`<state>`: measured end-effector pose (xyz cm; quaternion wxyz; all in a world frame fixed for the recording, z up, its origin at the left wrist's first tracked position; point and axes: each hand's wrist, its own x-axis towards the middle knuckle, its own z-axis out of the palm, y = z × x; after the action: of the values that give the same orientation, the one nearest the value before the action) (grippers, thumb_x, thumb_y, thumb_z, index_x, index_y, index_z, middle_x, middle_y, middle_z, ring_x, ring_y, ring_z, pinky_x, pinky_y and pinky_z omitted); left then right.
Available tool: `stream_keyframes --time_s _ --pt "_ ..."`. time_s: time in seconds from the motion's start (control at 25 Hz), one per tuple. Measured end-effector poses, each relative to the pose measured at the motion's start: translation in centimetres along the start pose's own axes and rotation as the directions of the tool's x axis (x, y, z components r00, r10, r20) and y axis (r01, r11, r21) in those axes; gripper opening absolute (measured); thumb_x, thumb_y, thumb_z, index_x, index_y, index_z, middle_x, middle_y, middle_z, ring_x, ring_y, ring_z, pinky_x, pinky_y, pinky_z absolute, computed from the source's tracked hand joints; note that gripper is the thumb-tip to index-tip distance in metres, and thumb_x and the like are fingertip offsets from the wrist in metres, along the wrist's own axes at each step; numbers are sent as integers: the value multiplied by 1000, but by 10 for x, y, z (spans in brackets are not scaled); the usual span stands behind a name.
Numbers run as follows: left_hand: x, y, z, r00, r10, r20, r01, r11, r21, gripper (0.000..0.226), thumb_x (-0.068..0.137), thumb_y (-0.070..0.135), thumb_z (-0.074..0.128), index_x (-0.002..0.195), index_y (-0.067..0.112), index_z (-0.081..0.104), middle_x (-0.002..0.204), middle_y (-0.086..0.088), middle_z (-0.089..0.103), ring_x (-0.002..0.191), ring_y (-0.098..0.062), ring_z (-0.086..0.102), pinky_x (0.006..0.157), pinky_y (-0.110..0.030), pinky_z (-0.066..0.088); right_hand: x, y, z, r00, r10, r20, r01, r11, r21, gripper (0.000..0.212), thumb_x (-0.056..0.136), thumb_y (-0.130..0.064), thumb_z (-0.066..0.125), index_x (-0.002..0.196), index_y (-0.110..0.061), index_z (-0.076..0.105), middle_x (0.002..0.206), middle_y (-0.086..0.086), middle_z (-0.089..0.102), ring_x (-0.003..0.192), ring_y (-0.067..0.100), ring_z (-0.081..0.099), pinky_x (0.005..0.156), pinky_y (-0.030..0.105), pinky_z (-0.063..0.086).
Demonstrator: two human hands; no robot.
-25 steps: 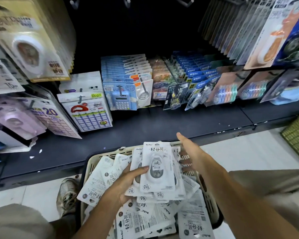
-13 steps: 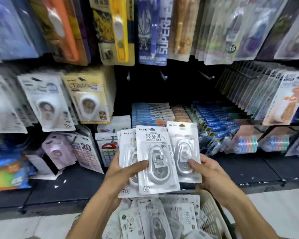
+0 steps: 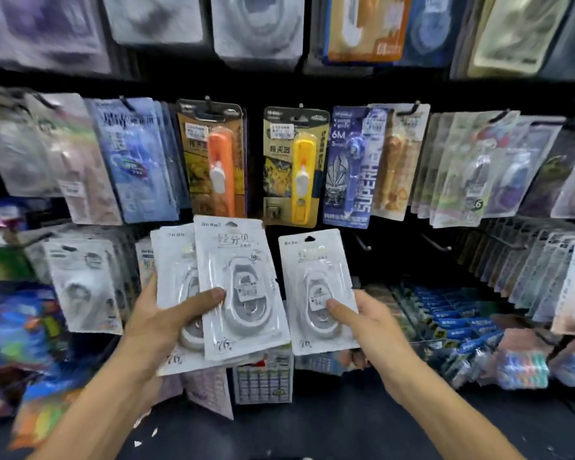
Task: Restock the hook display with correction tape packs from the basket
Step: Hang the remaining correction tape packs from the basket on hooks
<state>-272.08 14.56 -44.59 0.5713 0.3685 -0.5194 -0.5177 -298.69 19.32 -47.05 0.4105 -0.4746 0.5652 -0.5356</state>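
My left hand [image 3: 161,322] grips a small stack of white correction tape packs [image 3: 243,287], thumb across the front one. A single white correction tape pack [image 3: 316,287] is held upright in my right hand [image 3: 365,322], just right of the stack and apart from it. Both are raised in front of the hook display. Bare hooks [image 3: 362,244] jut from the dark back panel to the right of the single pack. The basket is out of view.
Rows of hanging packs fill the display: orange [image 3: 218,161] and yellow [image 3: 296,167] pen-style packs straight ahead, white packs [image 3: 83,283] at left, angled rows [image 3: 528,270] at right. Boxed goods [image 3: 458,336] stand on the dark shelf [image 3: 346,426] below.
The view has swung up from the basket to the hooks. Both hands rose with the packs, and my right hand has drawn one pack off the stack to the right.
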Motion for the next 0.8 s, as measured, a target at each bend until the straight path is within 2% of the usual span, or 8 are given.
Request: stream_keyframes --time_s 0.08,0.16,0.24,0.4,0.56,0.68,0.8 --pt "-3 -3 1 1000 7 -3 -7 1000 -3 76 46 27 97 116 33 69 107 -1 79 86 -20 78 60 -31 61 -2 2 3 1000 -5 -4 5 1000 -4 9 97 -33 65 101 -36 72 87 -3 79 44 6 59 36 18 39" --pt "-5 2 2 1000 12 -2 -12 1000 -15 74 42 37 93 112 37 69 105 0 79 84 -19 78 58 -28 60 -7 8 7 1000 -18 5 18 1000 -9 11 96 -35 66 95 -45 71 87 -1 78 40 13 52 36 21 38" --pt "-6 8 1 1000 20 -12 -20 1000 -15 69 39 38 93 104 42 70 102 1 80 83 -20 78 57 -29 61 -9 14 12 1000 -25 -3 25 1000 -6 11 96 -36 66 95 -47 70 89 -2 77 42 15 48 38 23 38" --pt "-12 16 5 998 58 -5 -58 998 -33 67 50 29 96 110 40 70 106 -1 79 88 -24 78 61 -34 62 -11 16 15 997 -46 -59 48 998 37 10 95 -35 66 93 -43 72 82 -6 77 43 3 53 39 19 39" --pt "-18 9 5 991 12 -133 -18 999 -47 74 50 27 89 120 31 66 107 3 79 94 -23 77 71 -41 63 -13 18 12 991 -32 -130 43 996 82 6 93 -37 69 90 -42 69 87 -7 78 60 1 67 45 9 41" --pt "-15 11 5 979 -13 -205 -7 995 -97 74 54 22 87 124 28 65 105 2 79 88 -21 78 61 -36 63 -6 18 16 989 -19 -143 27 998 53 5 92 -42 69 92 -44 64 94 -6 77 71 11 67 54 19 42" --pt "-13 7 11 982 -38 -187 15 992 -124 75 51 22 89 122 28 65 105 0 80 88 -23 78 58 -34 62 12 14 19 982 25 -187 -22 1000 18 18 91 -42 71 104 -38 59 96 -3 75 60 12 60 50 26 42"
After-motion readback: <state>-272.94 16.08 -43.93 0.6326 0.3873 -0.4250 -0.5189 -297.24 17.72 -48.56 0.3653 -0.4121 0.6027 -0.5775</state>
